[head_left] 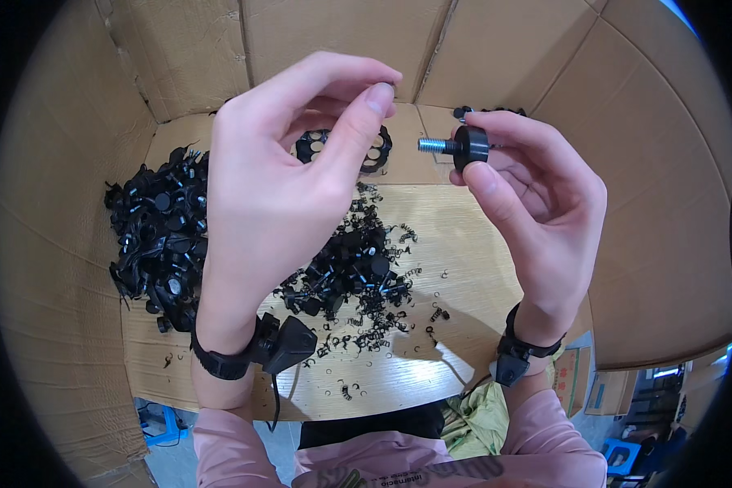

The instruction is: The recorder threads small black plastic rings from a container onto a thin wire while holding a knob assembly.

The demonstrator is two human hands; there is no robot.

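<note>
In my right hand (537,183), thumb and fingers grip the round black head of a levelling foot (471,146). Its silver threaded stud (436,146) points left, toward my other hand. My left hand (301,154) is raised at about the same height, thumb and forefinger pinched together. A tiny dark edge shows at those fingertips, too small to name. The two hands are apart. Below them on the table lies a loose heap of similar black feet (346,268), with curly black trimmings (374,329) around it.
A larger pile of black parts with flashing (163,215) lies at the left. Behind my left hand sits a black ring-shaped piece with holes (374,154). Cardboard walls (333,41) enclose the table (472,244) at the back and sides. Each wrist wears a black strapped device (281,342).
</note>
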